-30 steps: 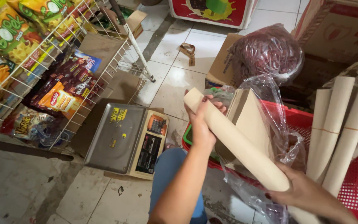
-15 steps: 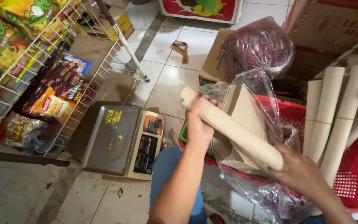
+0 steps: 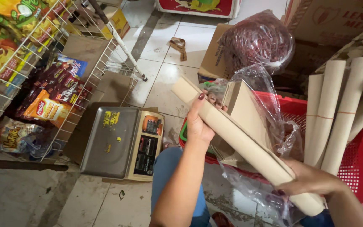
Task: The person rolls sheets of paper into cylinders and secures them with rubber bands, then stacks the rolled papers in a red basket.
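While both hands grip the brown paper roll (image 3: 240,143), left hand (image 3: 200,122) wrapped near the top and right hand (image 3: 311,180) closed near the bottom, it hangs slanted over the red basket (image 3: 358,168). Risk: it snags the clear plastic bag (image 3: 269,105) and tips the cardboard piece (image 3: 244,109).

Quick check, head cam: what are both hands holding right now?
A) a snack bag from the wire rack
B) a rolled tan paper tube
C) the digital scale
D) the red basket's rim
B: the left hand grips the upper end of the rolled tan paper tube and the right hand grips its lower end; the digital scale sits untouched on the floor.
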